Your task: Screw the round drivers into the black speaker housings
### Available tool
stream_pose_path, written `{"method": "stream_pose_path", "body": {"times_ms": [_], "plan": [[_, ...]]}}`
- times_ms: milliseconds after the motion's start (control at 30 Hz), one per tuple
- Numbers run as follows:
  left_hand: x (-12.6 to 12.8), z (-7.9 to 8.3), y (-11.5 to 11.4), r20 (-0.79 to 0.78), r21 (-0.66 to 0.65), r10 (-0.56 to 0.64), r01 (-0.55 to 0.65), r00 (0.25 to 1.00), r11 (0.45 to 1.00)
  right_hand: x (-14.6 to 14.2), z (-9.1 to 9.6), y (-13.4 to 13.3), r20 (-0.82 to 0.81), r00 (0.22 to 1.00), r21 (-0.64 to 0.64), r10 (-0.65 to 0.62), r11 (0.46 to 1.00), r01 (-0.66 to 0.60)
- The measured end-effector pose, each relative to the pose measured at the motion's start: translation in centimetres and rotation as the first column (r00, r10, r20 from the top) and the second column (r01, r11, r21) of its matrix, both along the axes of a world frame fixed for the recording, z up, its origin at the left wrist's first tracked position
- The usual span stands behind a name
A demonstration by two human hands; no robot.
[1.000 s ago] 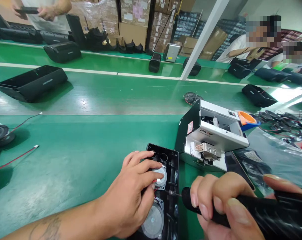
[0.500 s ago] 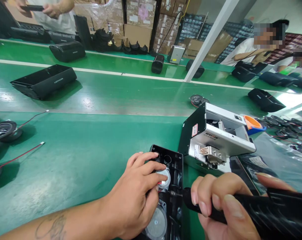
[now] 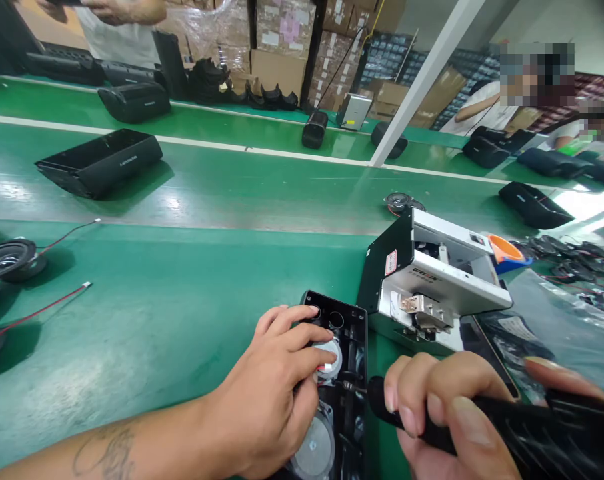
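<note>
A black speaker housing lies with its inside facing up in front of me, two round drivers in it. My left hand rests on it, fingers stretched over the smaller driver and a bit of red wire at the fingertips. Below the palm the larger driver is partly covered. My right hand is wrapped round a black electric screwdriver, held nearly level. Its metal bit reaches into the housing between the drivers; the tip's contact point is hard to make out.
A silver-and-black screw feeder stands just beyond the housing. Loose drivers with wires lie at the left, more at the right. Finished-looking speakers sit on the green belt. Co-workers stand across the line.
My hands and the screwdriver stay nearly in place over the housing. The dark speaker on the belt at left has shifted slightly right. A co-worker's hands at upper left have moved up.
</note>
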State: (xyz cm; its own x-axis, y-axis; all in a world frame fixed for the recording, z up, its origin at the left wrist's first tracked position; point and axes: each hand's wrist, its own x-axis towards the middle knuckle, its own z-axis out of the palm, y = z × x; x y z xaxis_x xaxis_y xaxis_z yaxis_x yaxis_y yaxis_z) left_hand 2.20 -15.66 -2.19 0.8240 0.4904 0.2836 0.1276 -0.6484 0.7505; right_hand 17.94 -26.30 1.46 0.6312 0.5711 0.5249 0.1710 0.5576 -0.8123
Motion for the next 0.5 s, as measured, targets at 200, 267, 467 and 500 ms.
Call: {"method": "stream_pose_path", "body": {"times_ms": [200,267,467,500], "plan": [[0.0,0.0,0.0,0.009,0.005,-0.004,0.004,1.000,1.000,0.5,0.1,-0.9,0.005,0.995,-0.029,0.098,0.995,-0.098],[0.0,0.0,0.0,0.013,0.009,-0.004,0.004,1.000,1.000,0.2,0.2,-0.5,-0.022,0.998,-0.022,0.057,0.998,-0.057],[0.1,0.1,0.1,-0.007,0.008,-0.009,0.009,1.000,1.000,-0.2,-0.3,0.0,-0.001,1.000,0.013,0.020,1.000,-0.020],[0.2,0.1,0.1,-0.009,0.008,-0.008,0.008,1.000,1.000,-0.1,-0.4,-0.1,0.005,1.000,0.007,0.028,1.000,-0.028]]}}
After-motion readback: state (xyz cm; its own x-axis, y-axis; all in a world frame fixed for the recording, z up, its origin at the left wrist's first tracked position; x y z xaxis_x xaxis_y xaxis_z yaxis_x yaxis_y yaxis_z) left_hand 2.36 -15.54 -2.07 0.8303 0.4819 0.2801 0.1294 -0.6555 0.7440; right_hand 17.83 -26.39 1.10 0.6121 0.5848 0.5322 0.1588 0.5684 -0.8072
